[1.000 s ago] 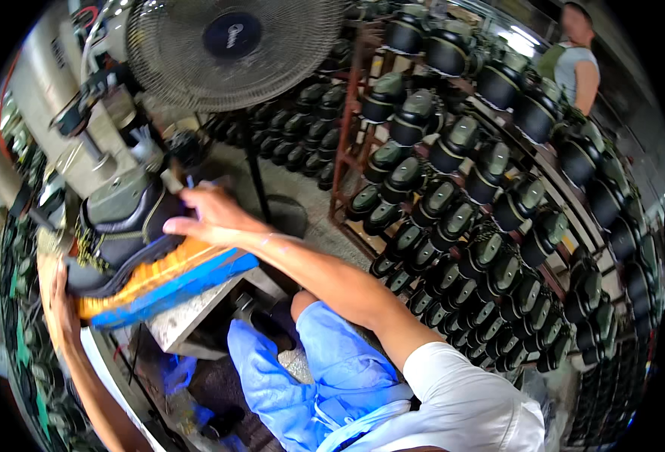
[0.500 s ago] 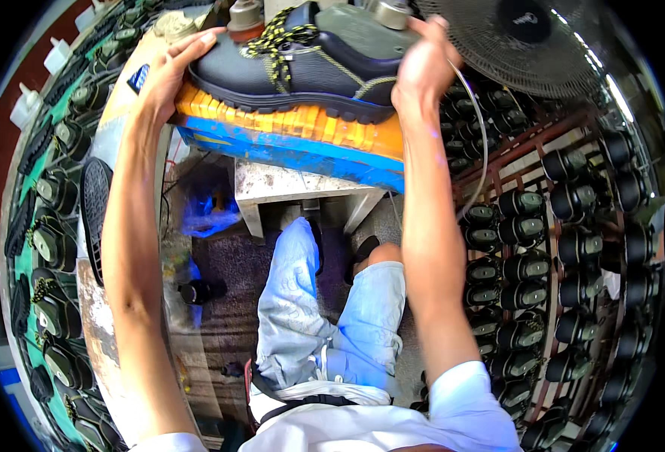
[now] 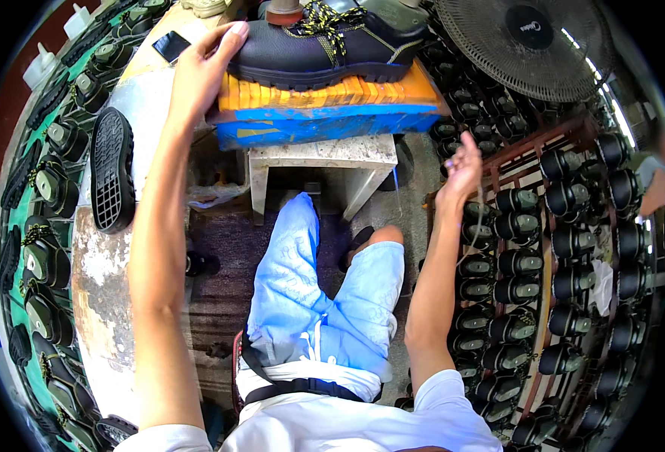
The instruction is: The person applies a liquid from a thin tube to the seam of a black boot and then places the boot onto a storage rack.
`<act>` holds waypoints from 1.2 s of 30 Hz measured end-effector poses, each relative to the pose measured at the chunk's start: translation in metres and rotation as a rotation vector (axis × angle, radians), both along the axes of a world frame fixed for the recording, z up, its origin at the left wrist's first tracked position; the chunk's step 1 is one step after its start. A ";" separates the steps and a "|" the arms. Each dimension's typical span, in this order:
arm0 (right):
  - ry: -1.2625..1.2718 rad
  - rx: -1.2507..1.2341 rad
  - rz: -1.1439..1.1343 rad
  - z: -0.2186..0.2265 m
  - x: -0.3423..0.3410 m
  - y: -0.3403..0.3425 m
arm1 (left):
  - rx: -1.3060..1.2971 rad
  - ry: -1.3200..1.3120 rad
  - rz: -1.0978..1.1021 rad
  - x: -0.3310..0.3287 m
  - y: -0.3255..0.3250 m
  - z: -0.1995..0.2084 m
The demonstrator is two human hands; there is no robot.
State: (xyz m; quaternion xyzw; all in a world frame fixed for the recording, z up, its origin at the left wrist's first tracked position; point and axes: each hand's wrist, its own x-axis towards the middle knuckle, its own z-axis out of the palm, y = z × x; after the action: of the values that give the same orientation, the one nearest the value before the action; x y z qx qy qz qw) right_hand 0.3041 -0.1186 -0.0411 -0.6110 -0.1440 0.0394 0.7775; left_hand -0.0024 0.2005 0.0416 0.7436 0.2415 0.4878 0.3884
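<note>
A black work shoe [image 3: 325,55] with yellow-and-black laces and a thick black sole lies sideways across a yellow-topped pad. The pad [image 3: 332,94] has a blue lower side. My left hand [image 3: 206,68] grips the shoe at its toe, the thumb along the top edge. Clear of the heel, my right hand [image 3: 462,173] hangs in the air to the right of the pad, its fingers loosely apart and nothing visible in them. A thin pale cord [image 3: 477,215] hangs beside that wrist. Above the laces, a round metal-and-red press part [image 3: 283,11] reaches down near the shoe.
A loose black sole [image 3: 112,169] rests on the worn bench [image 3: 103,260] at left, with a dark phone [image 3: 170,47] farther back. Racks of black shoes [image 3: 521,264] fill the right side; more shoes [image 3: 46,256] line the left. A fan [image 3: 528,45] stands far right.
My right hand has let go of the shoe's heel and moved down and toward me. My left hand stays at the toe. The whole view has shifted, with shoe and pad now higher and farther right.
</note>
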 end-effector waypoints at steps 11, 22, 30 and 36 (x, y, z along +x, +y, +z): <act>0.235 0.231 0.149 -0.069 -0.047 -0.019 | 0.682 -0.010 0.202 -0.008 -0.172 -0.036; -1.254 -0.325 0.285 0.124 -0.151 -0.047 | 0.869 0.264 0.129 0.061 -0.273 -0.064; -1.382 -0.479 0.256 0.126 -0.140 -0.025 | 1.001 0.330 0.159 0.080 -0.274 -0.079; -1.444 -0.378 0.274 0.130 -0.149 -0.021 | 0.816 0.150 0.156 0.052 -0.262 -0.071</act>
State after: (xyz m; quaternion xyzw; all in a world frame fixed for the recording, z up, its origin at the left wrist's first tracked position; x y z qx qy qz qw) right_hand 0.1550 -0.1400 0.0894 -0.5845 -0.6825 -0.2502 0.3604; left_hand 0.0496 -0.0618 -0.0297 0.8495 0.1116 0.5157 0.0052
